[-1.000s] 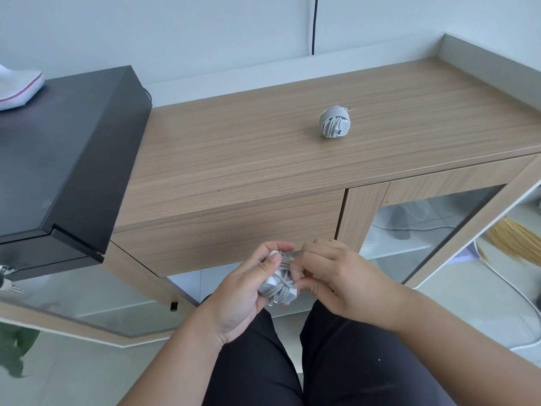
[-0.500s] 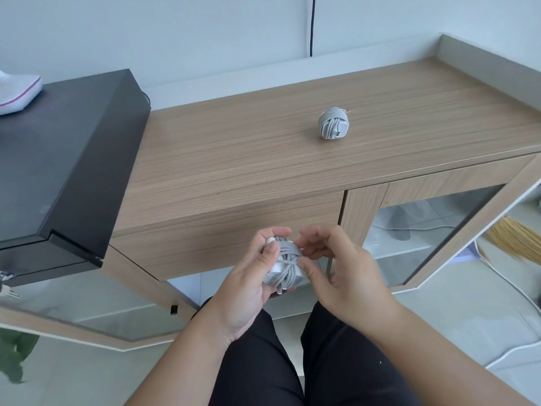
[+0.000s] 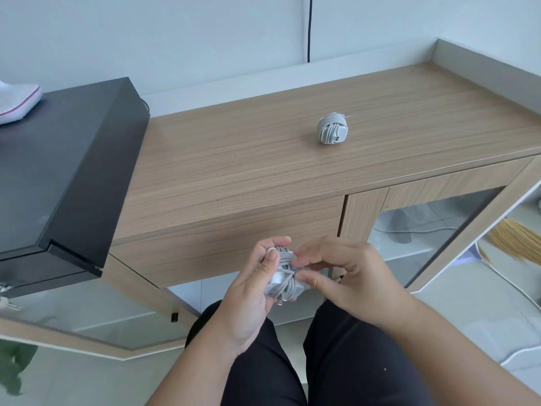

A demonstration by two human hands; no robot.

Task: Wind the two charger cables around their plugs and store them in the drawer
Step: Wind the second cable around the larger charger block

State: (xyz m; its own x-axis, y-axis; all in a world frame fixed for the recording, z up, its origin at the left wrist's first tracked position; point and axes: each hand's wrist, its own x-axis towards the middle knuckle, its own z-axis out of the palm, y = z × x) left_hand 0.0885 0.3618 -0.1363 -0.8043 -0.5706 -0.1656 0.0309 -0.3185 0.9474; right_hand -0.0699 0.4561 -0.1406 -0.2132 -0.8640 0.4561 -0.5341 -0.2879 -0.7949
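Left hand (image 3: pixel 251 291): curled round a white plug wound in grey cable (image 3: pixel 283 276), thumb lying along its top, fingers behind it. Right hand (image 3: pixel 345 276): thumb and forefinger pinching the same bundle from the 3 o'clock side, remaining fingers loosely bent. Bundle held in the air over two black-clad thighs (image 3: pixel 322 356), in front of the closed drawer front (image 3: pixel 228 244), not touching it.

Charger bundles, count two: one in hand; second wound charger (image 3: pixel 333 128) lying at 12 o'clock from the hands on the wooden cabinet top (image 3: pixel 234 165), well apart from them, nothing on or against it.

Surroundings, one each: black box-like unit (image 3: pixel 64 171) at 10 o'clock, butting against the cabinet top's left end; white object with pink trim (image 3: pixel 17 104) on its far corner, cut by the frame edge; dark cord (image 3: pixel 309 27) hanging down the wall at 12 o'clock; glass cabinet door (image 3: pixel 433 230) at 2 o'clock; straw broom head (image 3: pixel 515 238) at 3 o'clock; white cable (image 3: pixel 509 279) trailing on the floor beneath it. Glass panel (image 3: pixel 96 312) at 8 o'clock, wood-framed, set at an angle.
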